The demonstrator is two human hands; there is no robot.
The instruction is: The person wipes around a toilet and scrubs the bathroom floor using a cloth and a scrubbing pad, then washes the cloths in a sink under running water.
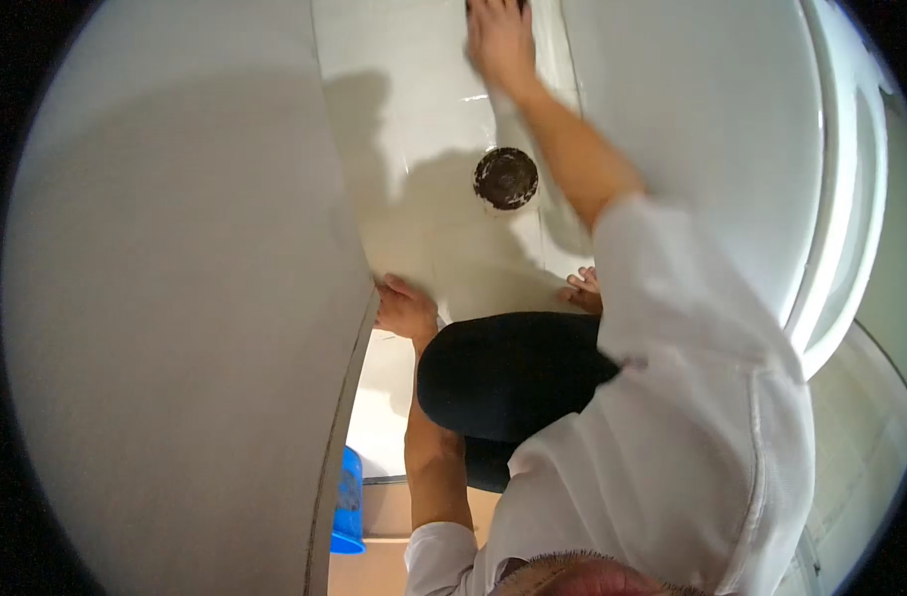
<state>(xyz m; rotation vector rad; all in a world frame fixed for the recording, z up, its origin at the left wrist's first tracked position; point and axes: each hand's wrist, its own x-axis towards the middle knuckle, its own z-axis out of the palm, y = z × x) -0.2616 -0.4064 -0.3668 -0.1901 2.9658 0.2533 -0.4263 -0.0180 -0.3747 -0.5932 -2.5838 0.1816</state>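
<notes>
My right hand (501, 42) reaches far forward along the floor at the top of the view. Its fingers press on a small dark thing, mostly covered by the hand and cut off by the frame edge; I cannot tell what it is. Between my arms is a round thing (506, 179) with a dark brown, rough face and pale flecks, standing on the wet white floor tiles (438, 129). My left hand (407, 308) is low beside my knee, at the edge of the large pale panel (195, 298). Its thumb side shows, while the panel hides the other fingers.
On the right rises a large white smooth-sided body (711, 109) with a curved white bar (865, 219). My bare toes (582, 288) show by my dark-clothed knee (513, 368). Behind the panel's lower edge is a blue plastic container (349, 502). The floor between both sides is narrow.
</notes>
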